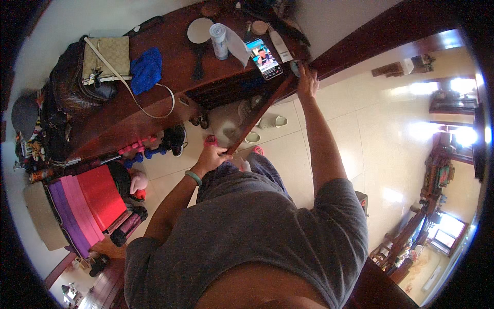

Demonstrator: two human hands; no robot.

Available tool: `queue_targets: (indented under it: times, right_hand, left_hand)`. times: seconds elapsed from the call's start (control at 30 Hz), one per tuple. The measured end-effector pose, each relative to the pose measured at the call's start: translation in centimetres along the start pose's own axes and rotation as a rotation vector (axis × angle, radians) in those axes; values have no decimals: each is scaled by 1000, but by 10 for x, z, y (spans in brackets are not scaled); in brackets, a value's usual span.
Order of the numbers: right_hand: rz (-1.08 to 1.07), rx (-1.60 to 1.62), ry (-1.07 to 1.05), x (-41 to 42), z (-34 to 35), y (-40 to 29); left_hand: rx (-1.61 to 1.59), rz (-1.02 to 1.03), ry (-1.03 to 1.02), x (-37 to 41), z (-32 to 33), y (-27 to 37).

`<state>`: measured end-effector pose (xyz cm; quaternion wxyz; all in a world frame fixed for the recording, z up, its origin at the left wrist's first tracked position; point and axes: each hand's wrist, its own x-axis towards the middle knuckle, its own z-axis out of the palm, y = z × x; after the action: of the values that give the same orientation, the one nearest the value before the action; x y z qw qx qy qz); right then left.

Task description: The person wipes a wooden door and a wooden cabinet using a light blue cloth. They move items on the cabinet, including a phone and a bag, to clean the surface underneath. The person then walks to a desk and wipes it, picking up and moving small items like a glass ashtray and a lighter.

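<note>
My left hand, with a pale green bangle on its wrist, grips the outer end of an open dark wooden cabinet door. At the far end of that door, by the cabinet top's right corner, my right hand has its fingers on a small grey-green item, perhaps a cloth. Left of it on the cabinet top lie a white tube and a lit smartphone. A roll of thin white sheets stands nearby, one sheet hanging loose. Behind the door, the cabinet's inside is dark.
A round white disc, a dark hairbrush, a blue cloth and a beige bag lie on the cabinet. Pale clogs, black shoes and blue dumbbells are on the tiled floor. Folded coloured mats stand left.
</note>
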<state>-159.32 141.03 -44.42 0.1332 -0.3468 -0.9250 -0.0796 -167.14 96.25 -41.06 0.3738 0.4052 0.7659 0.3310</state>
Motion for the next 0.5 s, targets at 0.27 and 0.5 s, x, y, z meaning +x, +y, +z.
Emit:
queue_targets:
  times: [0.27,0.5]
  right_hand:
    - [-80,278,77,-72,-42,-58]
    - [-186,503,-39,-167,-91,-141]
  left_hand:
    - [-58,-27,83,-4,5,-8]
    - [-144,51,179,-9,1,-15]
